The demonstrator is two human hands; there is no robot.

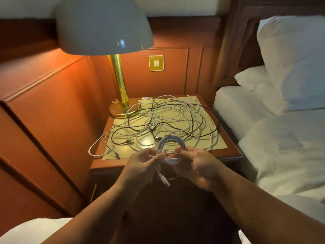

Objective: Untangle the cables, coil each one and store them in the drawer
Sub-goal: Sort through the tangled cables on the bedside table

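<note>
Both hands hold a coiled white cable above the nightstand's front edge.

The right hand (pixel 197 164) pinches the white coil (pixel 171 149) at its right side, fingers curled round the loops; the left hand (pixel 142 162) pinches the coil's loose end, whose plug (pixel 164 179) hangs below; behind lies the tangle of cables (pixel 165 120), white and black, spread on the nightstand (pixel 233 154) beside the lamp (pixel 121 95).

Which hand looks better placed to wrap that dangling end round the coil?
Probably the left hand: it pinches the loose tail beside the white coil, plug hanging below, while the right hand holds the coil.
</note>
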